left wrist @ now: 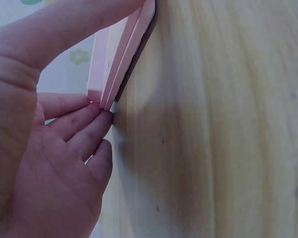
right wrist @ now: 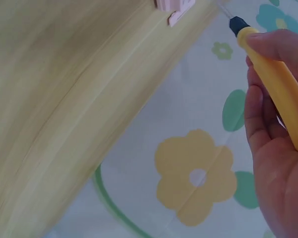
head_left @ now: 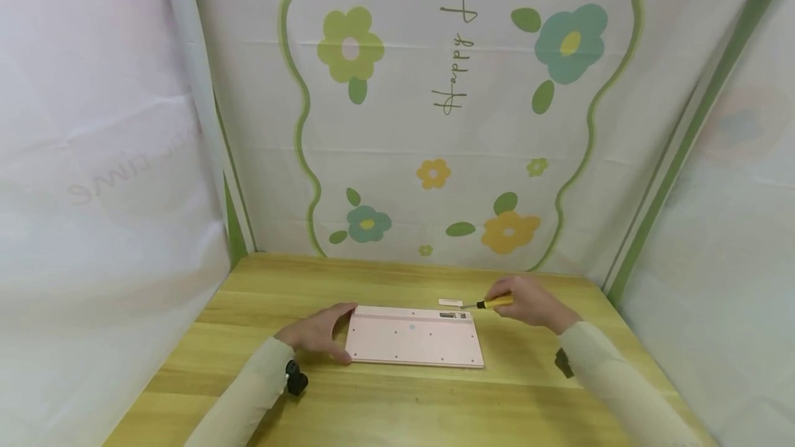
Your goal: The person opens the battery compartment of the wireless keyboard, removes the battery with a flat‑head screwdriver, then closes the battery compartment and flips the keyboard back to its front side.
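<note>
A pink keyboard (head_left: 413, 343) lies face down on the wooden table, its screw-dotted underside up. A small recess (head_left: 452, 315) near its far right corner stands uncovered, with dark and metallic parts inside. Just beyond that corner rests a small pale pink cover (head_left: 450, 302). My left hand (head_left: 315, 331) holds the keyboard's left end, thumb at the near corner and fingertips at the far one; in the left wrist view the fingertips (left wrist: 102, 116) touch its edge. My right hand (head_left: 528, 301) grips a yellow-handled screwdriver (right wrist: 273, 82), whose thin shaft points left, its tip close to the cover.
The wooden table (head_left: 397, 405) extends around the keyboard. White curtains with printed flowers (head_left: 397, 116) hang behind it and on both sides. A dark camera (head_left: 296, 378) is strapped at the left wrist, another (head_left: 563, 363) at the right.
</note>
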### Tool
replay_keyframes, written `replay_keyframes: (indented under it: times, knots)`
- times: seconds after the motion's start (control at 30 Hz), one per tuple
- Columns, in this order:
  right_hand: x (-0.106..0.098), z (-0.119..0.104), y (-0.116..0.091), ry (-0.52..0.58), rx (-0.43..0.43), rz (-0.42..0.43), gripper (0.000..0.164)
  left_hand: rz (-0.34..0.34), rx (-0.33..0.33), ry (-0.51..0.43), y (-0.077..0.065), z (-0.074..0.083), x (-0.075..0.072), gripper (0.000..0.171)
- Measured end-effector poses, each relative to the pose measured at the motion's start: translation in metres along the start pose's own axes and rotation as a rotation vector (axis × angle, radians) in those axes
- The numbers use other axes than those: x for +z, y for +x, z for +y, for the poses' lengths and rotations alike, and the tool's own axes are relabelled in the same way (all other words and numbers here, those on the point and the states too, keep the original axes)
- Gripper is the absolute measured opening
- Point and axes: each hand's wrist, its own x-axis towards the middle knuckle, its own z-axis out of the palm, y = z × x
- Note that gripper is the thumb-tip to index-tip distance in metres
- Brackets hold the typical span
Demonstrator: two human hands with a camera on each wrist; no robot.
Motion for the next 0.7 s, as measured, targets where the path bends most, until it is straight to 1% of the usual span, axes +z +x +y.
replay_keyframes:
  times: [0.17,0.33,0.57,0.7]
  knots:
    - [0.007,-0.006,0.011,-0.014,-0.025,-0.054,0.017,-0.003,0.016,-0.008,0.0,-0.001,0.0,0.12]
    - [0.01,-0.01,0.018,0.008,-0.034,-0.081,0.017,-0.001,0.032,-0.024,0.0,-0.002,0.0,0.121]
    - [0.009,-0.017,0.027,-0.007,-0.009,-0.139,0.017,0.001,0.033,-0.027,-0.001,-0.001,0.0,0.12]
    - [0.005,-0.026,0.038,-0.037,0.0,-0.176,0.02,0.001,0.03,-0.03,-0.002,0.0,-0.001,0.12]
